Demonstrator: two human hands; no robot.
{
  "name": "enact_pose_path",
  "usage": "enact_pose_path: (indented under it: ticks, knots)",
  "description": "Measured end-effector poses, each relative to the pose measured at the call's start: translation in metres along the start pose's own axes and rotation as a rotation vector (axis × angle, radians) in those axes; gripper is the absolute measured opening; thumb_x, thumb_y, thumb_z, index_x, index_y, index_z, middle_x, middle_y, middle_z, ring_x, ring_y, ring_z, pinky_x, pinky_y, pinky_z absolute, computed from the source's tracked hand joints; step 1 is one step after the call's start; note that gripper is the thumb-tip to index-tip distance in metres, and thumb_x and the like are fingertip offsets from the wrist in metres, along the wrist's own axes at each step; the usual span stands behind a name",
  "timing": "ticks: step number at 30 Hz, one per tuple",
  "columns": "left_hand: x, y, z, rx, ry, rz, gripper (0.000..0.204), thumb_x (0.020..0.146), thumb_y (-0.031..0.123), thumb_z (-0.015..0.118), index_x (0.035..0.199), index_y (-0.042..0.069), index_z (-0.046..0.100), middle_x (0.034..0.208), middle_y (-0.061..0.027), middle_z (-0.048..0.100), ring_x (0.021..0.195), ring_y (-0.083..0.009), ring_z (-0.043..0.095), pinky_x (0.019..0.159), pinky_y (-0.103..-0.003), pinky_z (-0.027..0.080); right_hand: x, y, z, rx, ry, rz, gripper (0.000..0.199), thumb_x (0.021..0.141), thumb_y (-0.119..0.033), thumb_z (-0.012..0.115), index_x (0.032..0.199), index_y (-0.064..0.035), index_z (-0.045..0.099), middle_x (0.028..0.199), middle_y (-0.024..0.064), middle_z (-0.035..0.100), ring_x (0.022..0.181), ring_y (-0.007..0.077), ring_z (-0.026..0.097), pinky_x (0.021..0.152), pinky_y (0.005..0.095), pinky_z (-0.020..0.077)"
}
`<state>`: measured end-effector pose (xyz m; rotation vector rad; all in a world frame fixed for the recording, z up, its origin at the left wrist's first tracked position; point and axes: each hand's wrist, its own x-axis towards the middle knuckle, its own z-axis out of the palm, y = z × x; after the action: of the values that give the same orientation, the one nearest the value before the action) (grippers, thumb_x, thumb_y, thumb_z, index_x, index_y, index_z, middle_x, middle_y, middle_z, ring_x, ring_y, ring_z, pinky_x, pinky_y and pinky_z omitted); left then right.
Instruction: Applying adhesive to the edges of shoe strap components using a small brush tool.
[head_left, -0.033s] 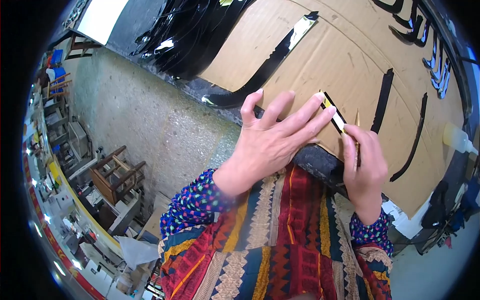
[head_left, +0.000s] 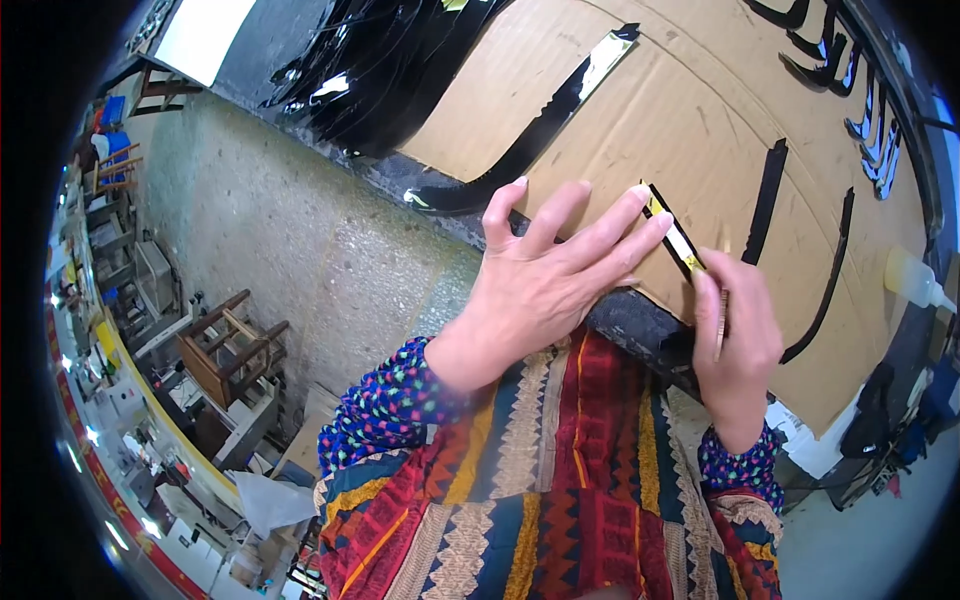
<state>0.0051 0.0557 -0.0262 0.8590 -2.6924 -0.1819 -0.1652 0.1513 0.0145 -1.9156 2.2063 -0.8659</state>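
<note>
A short narrow black strip (head_left: 680, 245) with shiny white and yellow areas lies slantwise on the cardboard, near its front edge. My left hand (head_left: 545, 275) is spread open, the tips of two fingers resting on the strip's upper end. My right hand (head_left: 740, 325) is closed at the strip's lower end, thumb and forefinger touching or right beside it. A thin brown stick (head_left: 721, 330) is held in that hand and its tip pokes out above the fingers. What the curled fingers cover is hidden.
A long curved black strip (head_left: 545, 130) lies beyond my left hand. Two more dark strips, one straight (head_left: 768, 195) and one curved (head_left: 838, 265), lie to the right on the cardboard (head_left: 690, 90). Glossy black pieces (head_left: 390, 80) are heaped far left. A bottle (head_left: 912, 278) stands right.
My right hand has shifted slightly to the right and toward me, and the stick has moved with it. A little more of the strip's lower end shows. My left hand is unmoved.
</note>
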Motion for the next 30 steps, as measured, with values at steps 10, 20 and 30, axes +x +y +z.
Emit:
enact_pose_path:
  ticks: [10,20,30]
  knots:
    - [-0.002,-0.001,0.002,-0.007,-0.005,0.013,0.048,0.089,0.041,0.057,0.136,0.036,0.052,0.142,0.0123,0.046,0.122,-0.0161,0.038,0.106,-0.046,0.019,0.014,0.000,0.010,0.833,-0.026,0.336,0.029,0.102,-0.019,0.048,0.114,0.0053,0.060,0.089,0.0096,0.063,0.071,0.0114,0.060,0.061,0.0205,0.0462]
    - [-0.004,-0.004,0.002,-0.026,0.030,0.043,0.044,0.090,0.037,0.057,0.134,0.033,0.055,0.141,0.0101,0.048,0.122,-0.0170,0.040,0.106,-0.048,0.020,0.019,0.000,0.032,0.829,0.049,0.287,0.031,0.104,-0.024,0.044,0.095,0.0018,0.059,0.076,0.0043,0.054,0.059,0.0068,0.049,0.053,0.0197,0.0413]
    - [-0.005,-0.004,0.002,-0.059,0.047,0.036,0.043,0.088,0.034,0.058,0.131,0.030,0.058,0.141,0.0089,0.049,0.121,-0.0180,0.041,0.106,-0.049,0.022,0.018,0.000,0.037,0.737,0.050,0.230,0.029,0.104,-0.018,0.043,0.095,0.0036,0.059,0.087,0.0080,0.056,0.060,0.0079,0.049,0.052,0.0212,0.0415]
